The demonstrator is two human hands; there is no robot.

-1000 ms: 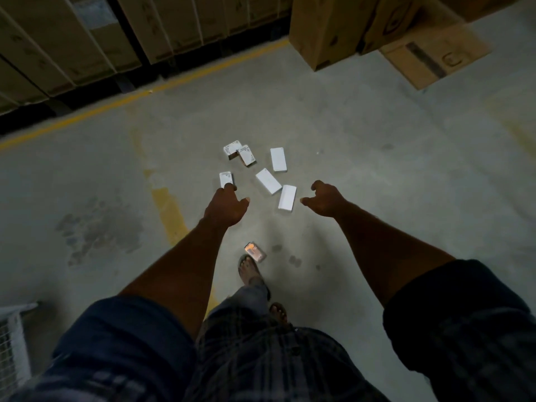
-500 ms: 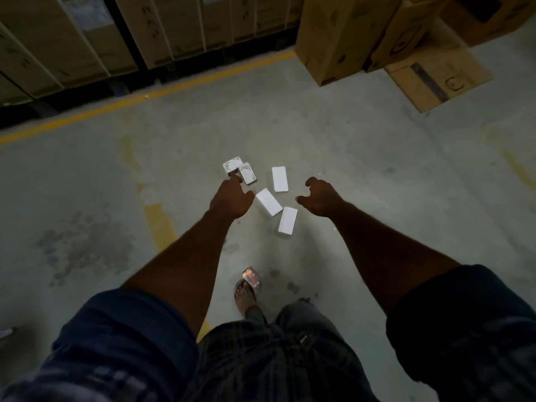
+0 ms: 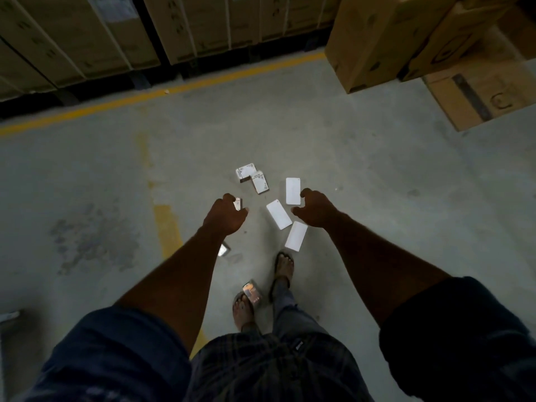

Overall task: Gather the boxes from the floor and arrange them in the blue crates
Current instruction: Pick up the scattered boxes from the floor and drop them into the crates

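Curled over, the left hand [image 3: 226, 214] shows a small box [image 3: 237, 203] between forefinger and thumb. Whether it pinches that box or only hangs above it cannot be told. The right hand [image 3: 316, 210] is loosely curled and holds nothing.

Well behind both hands, a shiny box [image 3: 251, 293] lies by the left foot [image 3: 242, 311]. A second shiny box [image 3: 223, 250] peeks out beside the left forearm. Just behind the right hand lies the near white box [image 3: 296, 236], and the middle white box [image 3: 279, 214] lies between the hands. The far white box [image 3: 293, 190] sits just beside the right hand's far edge. Two printed boxes [image 3: 259, 182] touch each other beyond the left hand.

Half a second ago the right hand hung beside the middle white box; now it is level with the far one. The right foot [image 3: 284, 265] has stepped forward into view.
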